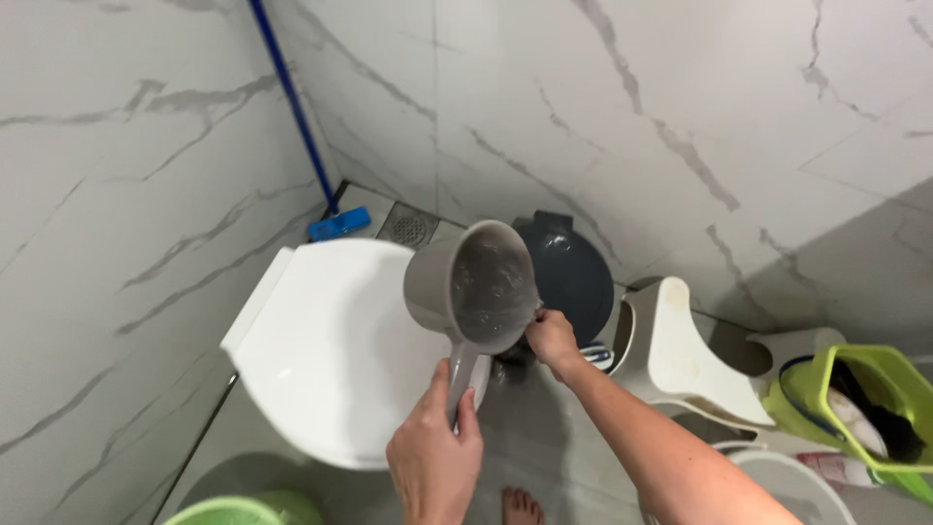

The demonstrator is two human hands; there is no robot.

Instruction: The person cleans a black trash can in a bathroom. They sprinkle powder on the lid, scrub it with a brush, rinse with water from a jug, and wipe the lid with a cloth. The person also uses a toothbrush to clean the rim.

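Marble-veined white tiles wall in a tight bathroom corner, with a grey tiled floor [544, 437] below. At the centre is a grey scoop [473, 287], a handled dipper tipped on its side so its mouth faces the camera, with water glistening inside. The left hand [434, 457] has its fingers wrapped shut around the scoop's handle, just below the bowl; the right hand [552, 340] is at the scoop's lower right rim, fingers curled against it, though whether they pinch the rim or only press it I cannot tell.

Left of the scoop, and partly behind it, a white toilet lid [330, 350] stands raised. Behind the scoop to its right sits a dark bin [573, 267]; further right is a white stool [680, 355], then a green basket [875, 389]. Beyond the scoop's far left a blue brush [338, 225] rests by a floor drain [408, 227]. Below the scoop, bare toes [522, 506] show on the floor.

With the scoop tilted this steeply, water could slosh out onto the floor and toes; a wet handle could slip in the grip, and wet tile underfoot looks slick
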